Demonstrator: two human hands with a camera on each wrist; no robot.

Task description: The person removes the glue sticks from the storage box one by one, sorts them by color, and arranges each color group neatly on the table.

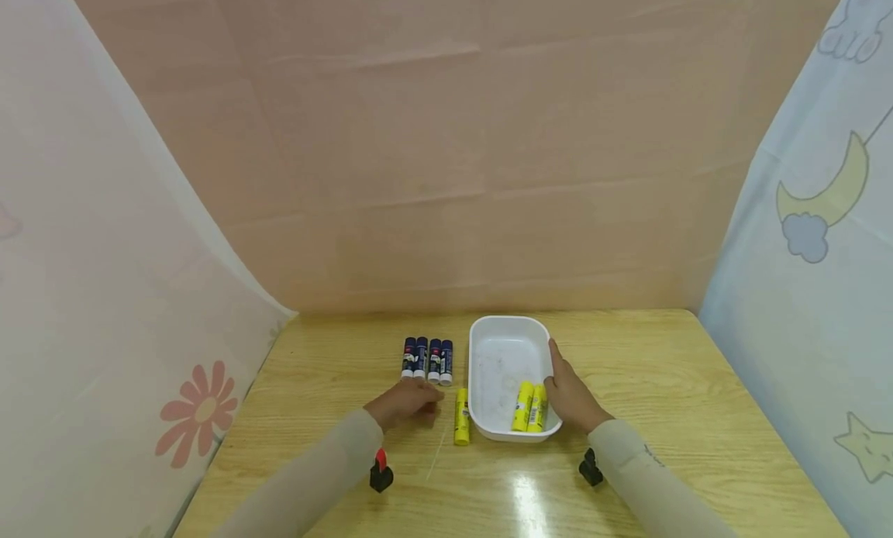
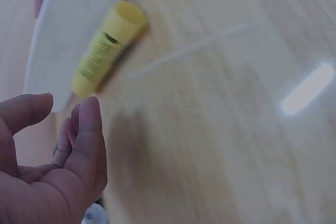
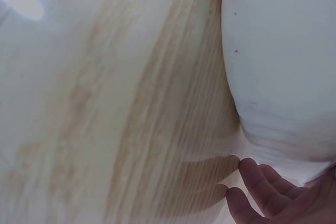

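A white plastic tray [image 1: 498, 363] stands on the table, with two yellow glue sticks [image 1: 529, 407] lying side by side in its near right corner. My right hand [image 1: 574, 398] grips the tray's right side; in the right wrist view its fingers [image 3: 265, 190] are at the outer wall. Left of the tray, a single yellow glue stick [image 1: 462, 418] lies on the wood. Close to that stick is my left hand [image 1: 408, 400], apart from it, thumb and fingers parted with nothing between them. Several dark blue glue sticks [image 1: 435, 357] with white ends lie in a row beyond the left hand.
The light wooden table [image 1: 335, 352] meets a tan cloth backdrop [image 1: 418, 174] behind. Patterned cloths hang at left [image 1: 139, 251] and right [image 1: 802, 329]. Small black devices [image 1: 380, 476] sit beneath both wrists. A glare spot shines near the table's front.
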